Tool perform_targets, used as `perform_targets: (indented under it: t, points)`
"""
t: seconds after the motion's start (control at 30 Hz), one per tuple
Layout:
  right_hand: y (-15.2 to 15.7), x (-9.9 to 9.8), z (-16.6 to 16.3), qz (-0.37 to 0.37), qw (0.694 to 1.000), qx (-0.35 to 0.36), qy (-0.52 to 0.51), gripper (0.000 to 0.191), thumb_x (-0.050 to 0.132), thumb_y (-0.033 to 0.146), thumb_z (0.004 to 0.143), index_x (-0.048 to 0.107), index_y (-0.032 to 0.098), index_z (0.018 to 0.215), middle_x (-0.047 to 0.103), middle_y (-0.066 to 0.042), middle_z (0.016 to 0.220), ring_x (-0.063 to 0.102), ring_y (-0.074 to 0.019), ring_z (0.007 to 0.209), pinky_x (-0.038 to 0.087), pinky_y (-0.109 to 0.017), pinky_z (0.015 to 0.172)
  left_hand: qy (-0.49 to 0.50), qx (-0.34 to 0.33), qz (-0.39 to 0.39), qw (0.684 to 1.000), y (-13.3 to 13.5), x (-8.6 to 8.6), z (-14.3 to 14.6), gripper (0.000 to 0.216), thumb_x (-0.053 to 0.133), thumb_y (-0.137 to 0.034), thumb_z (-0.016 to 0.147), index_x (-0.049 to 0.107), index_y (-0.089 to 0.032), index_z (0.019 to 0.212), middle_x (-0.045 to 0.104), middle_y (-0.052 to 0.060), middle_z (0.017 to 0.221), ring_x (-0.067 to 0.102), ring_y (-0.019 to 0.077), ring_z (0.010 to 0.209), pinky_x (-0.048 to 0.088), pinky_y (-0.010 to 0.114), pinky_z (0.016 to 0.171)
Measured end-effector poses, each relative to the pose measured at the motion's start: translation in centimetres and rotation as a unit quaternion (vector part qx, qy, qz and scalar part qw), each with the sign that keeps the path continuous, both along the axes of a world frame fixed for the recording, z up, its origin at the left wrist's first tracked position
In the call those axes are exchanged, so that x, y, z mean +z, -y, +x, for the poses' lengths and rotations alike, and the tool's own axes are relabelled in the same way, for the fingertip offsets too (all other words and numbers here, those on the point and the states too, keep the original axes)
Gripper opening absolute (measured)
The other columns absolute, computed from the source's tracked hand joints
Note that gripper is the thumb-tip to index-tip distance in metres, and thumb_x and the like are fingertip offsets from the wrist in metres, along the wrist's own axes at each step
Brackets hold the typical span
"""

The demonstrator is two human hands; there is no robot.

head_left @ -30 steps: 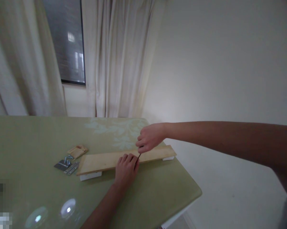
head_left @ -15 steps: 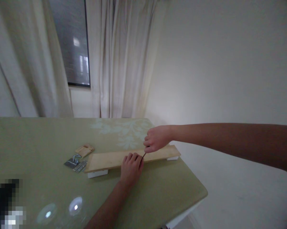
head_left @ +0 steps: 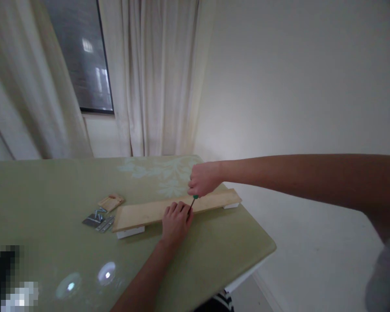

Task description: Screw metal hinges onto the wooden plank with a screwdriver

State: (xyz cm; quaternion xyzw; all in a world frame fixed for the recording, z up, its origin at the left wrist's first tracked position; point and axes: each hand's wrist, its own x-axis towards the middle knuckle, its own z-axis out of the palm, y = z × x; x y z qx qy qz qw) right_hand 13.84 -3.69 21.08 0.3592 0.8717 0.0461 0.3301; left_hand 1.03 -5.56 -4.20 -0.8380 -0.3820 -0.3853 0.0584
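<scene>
Right hand: closed in a fist around the screwdriver; only the green handle end and dark shaft show.
Screwdriver: tilted, tip down on the plank.
Left hand: palm down on the plank's near edge, fingers bent beside the tip; grip cannot be told.
Plank: flat on the table, near its right end.
Brackets: just beside the plank's left end.

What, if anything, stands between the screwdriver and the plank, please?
Nothing visible does. The right hand holds the screwdriver, its shaft slanting down to the plank, close beside the left hand resting there. The brackets lie apart on the table, beyond the plank's end.
</scene>
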Motion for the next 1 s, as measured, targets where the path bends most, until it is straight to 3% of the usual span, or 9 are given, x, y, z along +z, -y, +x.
perform_targets:
  t: [0.17,0.23,0.37,0.47,0.63,0.73,0.83,0.9,1.0]
  points:
    - [-1.4,-1.1,-0.4,0.009,0.994,-0.104,0.022,0.047,0.06,0.048,0.098,0.077,0.012,0.074,0.072,-0.006,0.063,0.068,-0.0192,0.061,0.045,-0.03,0.065,0.0,-0.011,-0.009,1.0,0.0,0.1,-0.3,0.02,0.056,-0.029,0.103,0.072,-0.024,0.093,0.073,0.006,0.093,0.062,0.0248,0.09,0.043,0.039,0.079]
    - [-1.0,-0.8,-0.4,0.024,0.995,-0.096,0.013,0.039,0.064,0.047,0.096,0.078,0.012,0.085,0.076,-0.008,0.075,0.071,-0.0209,0.069,0.045,-0.031,0.067,0.0,-0.014,-0.008,1.0,0.0,0.1,-0.3,0.02,0.055,-0.029,0.103,0.072,-0.024,0.094,0.073,0.005,0.093,0.062,0.0246,0.09,0.043,0.038,0.079]
    - [0.5,0.1,-0.2,0.007,0.999,0.046,-0.009,0.024,0.074,0.031,0.091,0.074,0.024,0.113,0.078,-0.009,0.113,0.07,-0.0251,0.105,0.044,-0.033,0.079,0.001,-0.013,-0.002,1.0,-0.1,0.0,-0.2,0.019,0.056,-0.028,0.103,0.071,-0.024,0.093,0.073,0.005,0.092,0.062,0.0246,0.089,0.042,0.038,0.078]
    - [0.2,-0.2,-0.2,-0.002,0.999,0.032,0.004,0.016,0.066,0.032,0.096,0.076,0.021,0.102,0.079,-0.009,0.1,0.072,-0.0239,0.098,0.044,-0.033,0.077,0.002,-0.008,-0.003,1.0,-0.1,-0.1,-0.1,0.018,0.057,-0.029,0.103,0.071,-0.024,0.092,0.073,0.005,0.092,0.062,0.0252,0.089,0.042,0.038,0.078]
    - [-1.5,-1.4,-0.7,-0.003,0.997,-0.075,0.035,0.04,0.064,0.044,0.095,0.076,0.012,0.075,0.071,-0.006,0.062,0.067,-0.0191,0.062,0.046,-0.03,0.064,-0.001,-0.013,-0.004,1.0,-0.1,0.0,-0.3,0.02,0.055,-0.03,0.104,0.072,-0.024,0.094,0.074,0.005,0.094,0.062,0.0248,0.09,0.043,0.038,0.079]
    - [-0.6,-0.9,-0.4,0.013,0.998,-0.055,0.011,0.028,0.069,0.04,0.092,0.077,0.014,0.095,0.078,-0.009,0.084,0.072,-0.0234,0.082,0.046,-0.032,0.07,-0.001,-0.01,-0.001,1.0,-0.1,0.0,-0.3,0.021,0.054,-0.029,0.104,0.072,-0.024,0.094,0.074,0.005,0.093,0.062,0.0247,0.089,0.043,0.038,0.078]
    - [0.6,0.0,0.3,0.005,1.0,-0.001,-0.015,0.019,0.069,0.029,0.093,0.074,0.026,0.111,0.077,-0.007,0.113,0.068,-0.0236,0.11,0.045,-0.032,0.079,-0.003,-0.009,0.006,1.0,-0.1,0.0,-0.2,0.022,0.054,-0.03,0.104,0.071,-0.025,0.091,0.073,0.005,0.091,0.062,0.0249,0.088,0.043,0.038,0.077]
    - [0.7,0.2,0.5,0.002,1.0,0.002,-0.016,0.015,0.068,0.027,0.095,0.075,0.026,0.108,0.078,-0.007,0.112,0.068,-0.0232,0.11,0.044,-0.032,0.079,0.002,-0.006,0.004,1.0,0.0,0.0,-0.2,0.021,0.055,-0.029,0.104,0.071,-0.024,0.091,0.073,0.005,0.09,0.063,0.025,0.087,0.043,0.038,0.077]
    - [-0.1,-0.4,0.3,0.014,0.999,-0.046,0.003,0.025,0.071,0.04,0.093,0.077,0.016,0.092,0.078,-0.009,0.087,0.072,-0.0234,0.085,0.045,-0.032,0.071,0.009,-0.012,-0.002,1.0,0.0,0.0,-0.3,0.018,0.057,-0.029,0.103,0.071,-0.024,0.093,0.074,0.005,0.092,0.063,0.0251,0.089,0.043,0.038,0.079]
